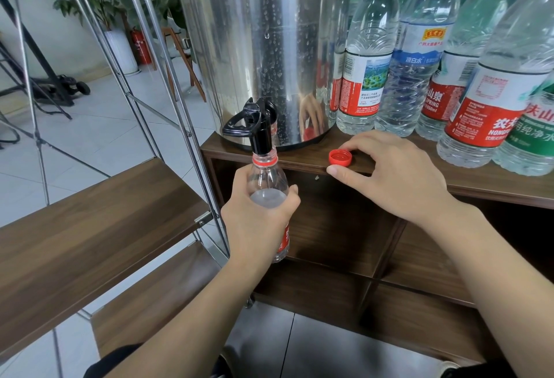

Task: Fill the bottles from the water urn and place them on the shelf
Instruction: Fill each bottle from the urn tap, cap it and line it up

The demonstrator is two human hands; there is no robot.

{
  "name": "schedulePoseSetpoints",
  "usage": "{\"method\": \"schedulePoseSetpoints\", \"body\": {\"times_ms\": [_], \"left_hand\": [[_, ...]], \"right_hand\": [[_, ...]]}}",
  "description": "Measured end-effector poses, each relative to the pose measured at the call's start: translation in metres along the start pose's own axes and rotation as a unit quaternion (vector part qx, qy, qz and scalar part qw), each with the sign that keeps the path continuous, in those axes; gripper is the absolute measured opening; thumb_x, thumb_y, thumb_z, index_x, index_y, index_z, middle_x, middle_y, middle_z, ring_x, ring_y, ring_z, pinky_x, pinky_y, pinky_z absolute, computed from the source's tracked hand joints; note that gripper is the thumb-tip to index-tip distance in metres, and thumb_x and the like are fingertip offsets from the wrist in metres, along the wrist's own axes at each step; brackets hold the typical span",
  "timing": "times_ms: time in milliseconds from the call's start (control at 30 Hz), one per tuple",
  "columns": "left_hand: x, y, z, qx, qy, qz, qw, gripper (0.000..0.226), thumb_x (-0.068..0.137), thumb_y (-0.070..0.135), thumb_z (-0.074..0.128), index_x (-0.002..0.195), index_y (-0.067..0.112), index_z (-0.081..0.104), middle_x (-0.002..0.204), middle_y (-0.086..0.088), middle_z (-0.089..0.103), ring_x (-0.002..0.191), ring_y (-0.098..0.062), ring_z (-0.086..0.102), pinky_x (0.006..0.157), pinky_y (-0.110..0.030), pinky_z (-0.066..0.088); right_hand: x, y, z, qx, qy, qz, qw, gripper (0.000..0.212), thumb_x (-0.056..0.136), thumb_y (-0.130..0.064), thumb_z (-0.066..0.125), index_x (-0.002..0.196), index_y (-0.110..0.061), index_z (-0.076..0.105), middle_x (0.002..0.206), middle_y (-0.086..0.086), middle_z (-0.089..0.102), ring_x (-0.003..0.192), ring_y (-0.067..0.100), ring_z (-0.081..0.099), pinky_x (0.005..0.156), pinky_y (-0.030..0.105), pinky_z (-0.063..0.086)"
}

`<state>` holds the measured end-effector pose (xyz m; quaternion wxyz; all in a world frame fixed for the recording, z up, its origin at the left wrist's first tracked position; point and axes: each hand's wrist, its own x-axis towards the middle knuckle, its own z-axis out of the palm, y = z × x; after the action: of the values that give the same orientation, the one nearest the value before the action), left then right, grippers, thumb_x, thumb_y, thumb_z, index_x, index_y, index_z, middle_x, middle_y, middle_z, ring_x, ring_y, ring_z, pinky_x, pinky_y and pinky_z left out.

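Left hand [257, 221] grips 1 uncapped bottle [268, 194] around its body, holding the mouth up against the black tap [259, 125] of the steel urn [254, 47]; water inside looks to reach about the shoulder. Further right, the red cap [340, 157] lies on the cabinet top [494, 179], with the right hand [389, 173] curled loosely over it, fingertips at its edge; whether it pinches the cap I cannot tell. Beyond stand several bottles [368, 56]. If the bottle drops away from the spout, or filling runs too long, water will likely spill over the hand and floor.
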<state>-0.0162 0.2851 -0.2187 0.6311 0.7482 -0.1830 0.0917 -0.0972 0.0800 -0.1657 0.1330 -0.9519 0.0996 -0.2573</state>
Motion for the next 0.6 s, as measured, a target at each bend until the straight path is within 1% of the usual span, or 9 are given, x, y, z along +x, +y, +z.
{"method": "schedulePoseSetpoints", "body": {"times_ms": [100, 167, 300, 433, 600], "left_hand": [[-0.0006, -0.0005, 0.0000, -0.002, -0.001, 0.001, 1.000, 0.048, 0.077, 0.034, 0.088, 0.112, 0.041, 0.056, 0.098, 0.020, 0.070, 0.094, 0.006, 0.067, 0.081, -0.015, 0.052], [-0.0002, -0.0008, -0.0001, 0.000, -0.001, 0.003, 1.000, 0.048, 0.077, 0.034, 0.089, 0.110, 0.045, 0.055, 0.099, 0.021, 0.070, 0.094, 0.007, 0.067, 0.082, -0.016, 0.052], [0.0006, -0.0006, -0.0008, 0.005, 0.001, 0.005, 1.000, 0.047, 0.077, 0.034, 0.088, 0.103, 0.050, 0.052, 0.095, 0.029, 0.068, 0.094, 0.010, 0.065, 0.079, -0.012, 0.049], [0.0006, 0.0000, -0.0006, 0.005, 0.000, 0.006, 1.000, 0.048, 0.077, 0.033, 0.089, 0.101, 0.051, 0.051, 0.096, 0.038, 0.065, 0.093, 0.011, 0.065, 0.078, -0.010, 0.048], [0.0008, -0.0008, -0.0007, 0.006, 0.001, 0.007, 1.000, 0.047, 0.077, 0.033, 0.089, 0.101, 0.050, 0.052, 0.097, 0.039, 0.065, 0.092, 0.012, 0.065, 0.079, -0.011, 0.048]], "right_hand": [[-0.0003, -0.0011, -0.0005, -0.004, -0.001, 0.000, 1.000, 0.048, 0.088, -0.073, 0.053, 0.117, -0.037, 0.066, 0.125, -0.017, 0.062, 0.119, 0.013, 0.056, 0.098, 0.043, 0.048], [-0.0002, -0.0020, -0.0004, -0.006, -0.001, -0.001, 1.000, 0.048, 0.088, -0.072, 0.053, 0.117, -0.036, 0.066, 0.125, -0.016, 0.062, 0.118, 0.013, 0.056, 0.098, 0.042, 0.048], [0.0006, -0.0016, -0.0005, -0.003, 0.001, 0.001, 1.000, 0.048, 0.088, -0.072, 0.053, 0.118, -0.037, 0.066, 0.126, -0.017, 0.062, 0.119, 0.013, 0.055, 0.098, 0.040, 0.047], [0.0005, -0.0011, 0.0002, -0.001, 0.001, 0.002, 1.000, 0.049, 0.088, -0.073, 0.053, 0.118, -0.037, 0.066, 0.126, -0.017, 0.062, 0.120, 0.013, 0.055, 0.098, 0.041, 0.048], [0.0004, -0.0006, 0.0009, 0.001, 0.001, 0.002, 1.000, 0.049, 0.087, -0.074, 0.052, 0.117, -0.037, 0.066, 0.126, -0.017, 0.062, 0.120, 0.015, 0.056, 0.098, 0.045, 0.049]]}}
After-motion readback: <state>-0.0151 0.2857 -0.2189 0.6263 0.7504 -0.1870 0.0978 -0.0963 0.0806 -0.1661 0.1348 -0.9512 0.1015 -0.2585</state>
